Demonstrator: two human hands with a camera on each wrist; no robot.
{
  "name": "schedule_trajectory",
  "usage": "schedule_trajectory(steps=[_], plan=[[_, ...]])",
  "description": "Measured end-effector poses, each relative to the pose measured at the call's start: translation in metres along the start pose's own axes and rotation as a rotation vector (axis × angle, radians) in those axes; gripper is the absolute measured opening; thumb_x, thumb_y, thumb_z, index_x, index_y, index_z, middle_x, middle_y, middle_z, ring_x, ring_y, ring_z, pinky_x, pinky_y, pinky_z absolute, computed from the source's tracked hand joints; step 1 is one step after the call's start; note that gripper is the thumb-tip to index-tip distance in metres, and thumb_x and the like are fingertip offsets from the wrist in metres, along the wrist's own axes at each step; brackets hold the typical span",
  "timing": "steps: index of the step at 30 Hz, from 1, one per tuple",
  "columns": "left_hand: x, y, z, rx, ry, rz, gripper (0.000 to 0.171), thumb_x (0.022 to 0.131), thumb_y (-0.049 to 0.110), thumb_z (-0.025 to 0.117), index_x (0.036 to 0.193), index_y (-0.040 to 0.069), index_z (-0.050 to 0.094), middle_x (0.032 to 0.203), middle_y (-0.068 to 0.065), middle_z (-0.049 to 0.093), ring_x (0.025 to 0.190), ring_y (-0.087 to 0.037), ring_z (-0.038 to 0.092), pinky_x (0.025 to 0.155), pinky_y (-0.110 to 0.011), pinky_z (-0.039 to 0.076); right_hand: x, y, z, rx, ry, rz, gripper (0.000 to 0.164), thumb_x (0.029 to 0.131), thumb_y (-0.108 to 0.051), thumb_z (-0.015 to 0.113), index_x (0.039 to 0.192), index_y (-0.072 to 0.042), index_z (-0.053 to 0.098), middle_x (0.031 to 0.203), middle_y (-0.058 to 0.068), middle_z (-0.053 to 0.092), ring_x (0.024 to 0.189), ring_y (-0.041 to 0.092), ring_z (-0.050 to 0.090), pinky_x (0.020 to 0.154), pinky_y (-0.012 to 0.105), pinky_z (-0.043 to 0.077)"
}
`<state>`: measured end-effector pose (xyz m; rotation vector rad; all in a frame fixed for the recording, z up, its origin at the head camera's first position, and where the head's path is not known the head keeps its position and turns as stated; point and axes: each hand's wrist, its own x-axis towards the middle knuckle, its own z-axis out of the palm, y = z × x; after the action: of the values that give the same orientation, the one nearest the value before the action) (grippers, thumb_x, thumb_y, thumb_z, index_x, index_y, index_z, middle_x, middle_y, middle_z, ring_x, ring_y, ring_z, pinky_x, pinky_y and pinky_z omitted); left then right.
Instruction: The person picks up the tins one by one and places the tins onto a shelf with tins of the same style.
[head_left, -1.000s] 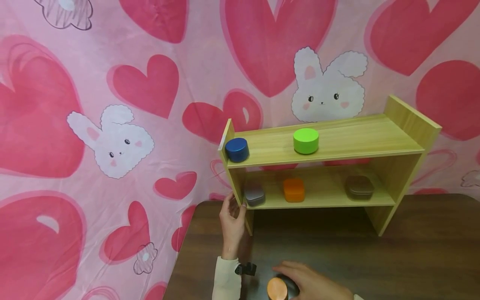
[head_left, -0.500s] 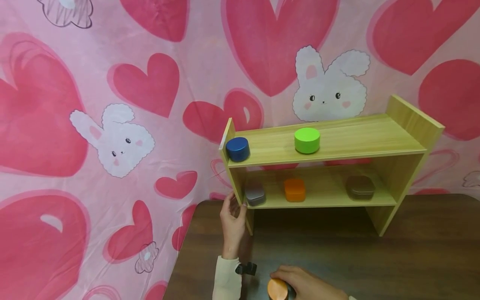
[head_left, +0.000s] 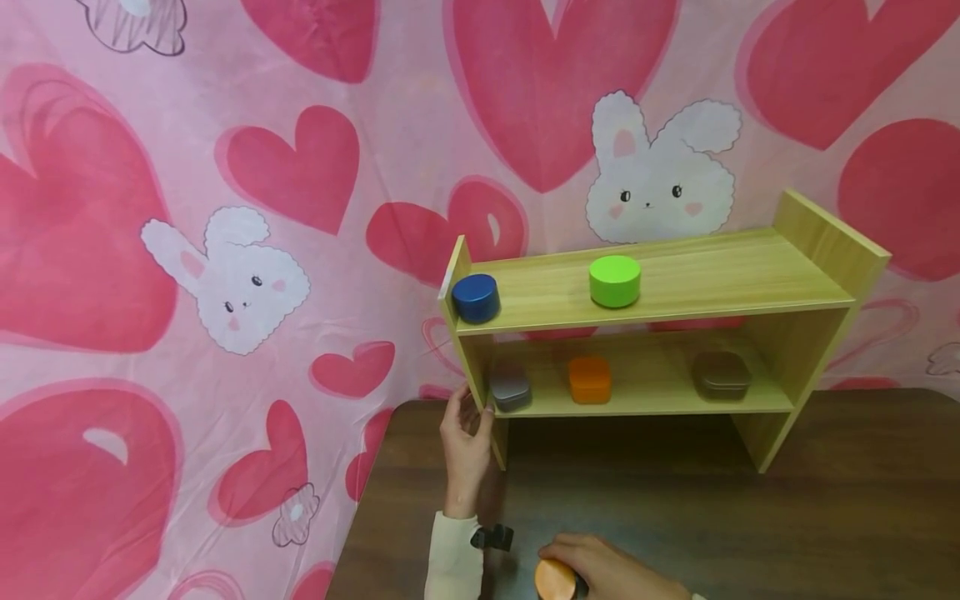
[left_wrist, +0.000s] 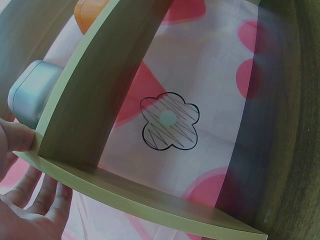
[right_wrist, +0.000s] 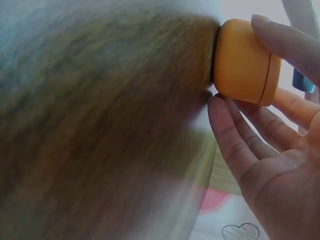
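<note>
My left hand [head_left: 465, 442] grips the left side panel of a small wooden shelf [head_left: 540, 408], thumb at the front edge and fingers behind the panel. In the left wrist view the thumb [left_wrist: 17, 136] lies close below a grey rounded tin [left_wrist: 35, 92]. Low in the head view, my right hand [head_left: 611, 571] is around a round orange tin [head_left: 555, 578] on the table. The right wrist view has the thumb [right_wrist: 285, 42] on one side of this orange tin [right_wrist: 242, 62] and bent fingers [right_wrist: 230, 132] on the other.
A blue round tin [head_left: 476, 298] and a bright green one [head_left: 614, 282] stand on the top board. Below sit the grey tin [head_left: 511, 390], an orange square tin [head_left: 589, 381] and a dark brown tin [head_left: 721, 375]. A pink hearts-and-rabbits cloth [head_left: 420, 100] hangs behind the dark table [head_left: 645, 483].
My right hand has closed in from the right around the round orange tin. The left hand keeps its grip on the shelf, and the tins on the boards stay put.
</note>
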<state>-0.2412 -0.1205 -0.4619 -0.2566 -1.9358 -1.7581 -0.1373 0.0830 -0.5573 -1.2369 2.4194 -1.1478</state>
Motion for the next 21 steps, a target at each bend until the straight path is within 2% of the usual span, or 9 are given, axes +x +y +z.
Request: schedule_trajectory(steps=[10, 17, 21], plan=[[0.0001, -0.0002, -0.0005, 0.013, -0.004, 0.03, 0.043, 0.085, -0.009, 0.063, 0.127, 0.001, 0.058, 0.119, -0.02, 0.065, 0.11, -0.032, 0.063, 0.094, -0.039, 0.055, -0.0011, -0.0021, -0.0018, 0.058, 0.001, 0.021, 0.038, 0.089, -0.048, 0.063, 0.12, -0.026, 0.06, 0.107, -0.015, 0.06, 0.093, -0.005, 0.054, 0.071, 0.019, 0.047], [-0.0003, -0.0025, -0.0002, 0.019, -0.003, 0.044, 0.043, 0.084, -0.009, 0.063, 0.126, 0.001, 0.058, 0.118, -0.019, 0.066, 0.109, -0.031, 0.064, 0.093, -0.039, 0.055, -0.001, -0.0007, -0.0036, 0.102, -0.031, 0.041, 0.039, 0.09, -0.045, 0.064, 0.121, -0.022, 0.06, 0.108, -0.013, 0.061, 0.093, -0.004, 0.054, 0.071, 0.019, 0.047], [0.0001, -0.002, -0.0001, 0.023, -0.004, 0.052, 0.043, 0.084, -0.009, 0.063, 0.126, 0.001, 0.058, 0.118, -0.019, 0.066, 0.108, -0.033, 0.063, 0.093, -0.037, 0.055, 0.0003, -0.0022, -0.0076, 0.06, -0.017, 0.02, 0.04, 0.09, -0.043, 0.065, 0.123, -0.02, 0.06, 0.11, -0.013, 0.061, 0.095, -0.004, 0.054, 0.072, 0.02, 0.048]])
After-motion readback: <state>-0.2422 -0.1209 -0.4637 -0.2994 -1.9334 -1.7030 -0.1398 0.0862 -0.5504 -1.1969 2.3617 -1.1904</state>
